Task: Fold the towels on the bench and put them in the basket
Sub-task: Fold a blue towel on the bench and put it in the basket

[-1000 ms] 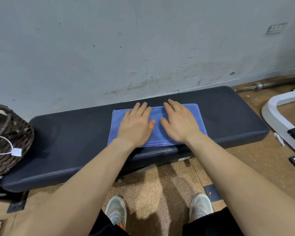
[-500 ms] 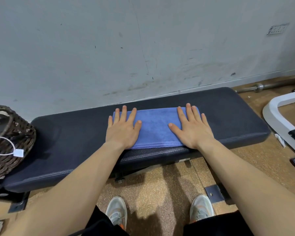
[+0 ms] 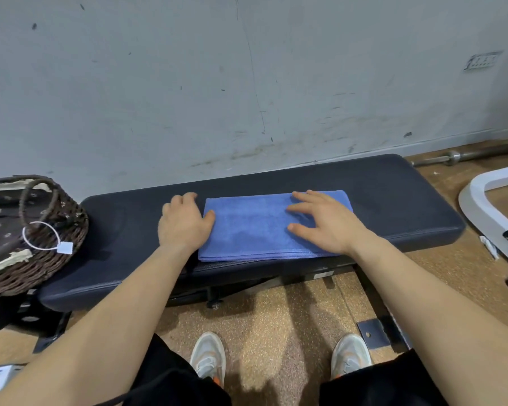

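Observation:
A blue towel [image 3: 258,227], folded into a long rectangle, lies flat on the middle of the dark padded bench [image 3: 393,197]. My left hand [image 3: 182,224] is at the towel's left edge, with the thumb on top of the edge and the fingers curled down beside it. On the towel's right half rests my right hand [image 3: 323,221], fingers straight and spread. The brown wicker basket [image 3: 41,253] stands at the bench's left end, with a patterned dark cloth lining and a white tag on a loop.
A grey wall runs close behind the bench. A white frame [image 3: 481,206] and a barbell [image 3: 467,155] lie on the floor to the right. My two shoes [image 3: 208,356] stand on the cork-coloured floor in front of the bench.
Both hands slid outward across the towel. The left hand has gone to the left edge and curled its fingers; the right hand stays flat on the right half.

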The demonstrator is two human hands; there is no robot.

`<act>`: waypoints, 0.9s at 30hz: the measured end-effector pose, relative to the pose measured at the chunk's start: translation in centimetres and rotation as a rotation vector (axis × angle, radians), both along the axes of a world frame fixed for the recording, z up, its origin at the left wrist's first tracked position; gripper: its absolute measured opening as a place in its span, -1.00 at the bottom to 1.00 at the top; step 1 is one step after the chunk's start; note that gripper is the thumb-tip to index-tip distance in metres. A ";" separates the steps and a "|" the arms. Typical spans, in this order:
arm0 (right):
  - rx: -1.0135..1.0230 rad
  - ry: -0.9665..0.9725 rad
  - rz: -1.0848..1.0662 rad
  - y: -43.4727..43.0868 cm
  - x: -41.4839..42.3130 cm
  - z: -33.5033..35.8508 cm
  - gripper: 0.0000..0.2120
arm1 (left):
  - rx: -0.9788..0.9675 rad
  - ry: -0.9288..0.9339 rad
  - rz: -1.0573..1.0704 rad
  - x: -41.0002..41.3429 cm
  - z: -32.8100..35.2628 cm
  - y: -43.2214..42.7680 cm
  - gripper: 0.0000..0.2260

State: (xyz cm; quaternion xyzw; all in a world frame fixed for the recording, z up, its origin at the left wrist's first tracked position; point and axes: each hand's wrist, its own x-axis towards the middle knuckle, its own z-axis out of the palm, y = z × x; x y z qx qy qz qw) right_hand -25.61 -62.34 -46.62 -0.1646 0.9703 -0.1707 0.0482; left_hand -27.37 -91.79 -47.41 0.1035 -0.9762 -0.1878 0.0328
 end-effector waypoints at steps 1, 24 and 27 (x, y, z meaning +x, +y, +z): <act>-0.009 -0.018 0.043 -0.3 0.0 0.2 -0.50 | -0.021 -0.065 0.035 0.0 0.0 -0.3 -0.51; -0.045 -0.122 0.164 -5.5 -1.9 0.1 -0.39 | 1.073 -0.052 0.153 -0.3 4.0 -2.8 -0.70; -0.037 -0.087 0.180 -7.7 -2.2 -0.2 -0.39 | 1.191 0.013 0.145 -0.2 4.9 -3.4 -0.70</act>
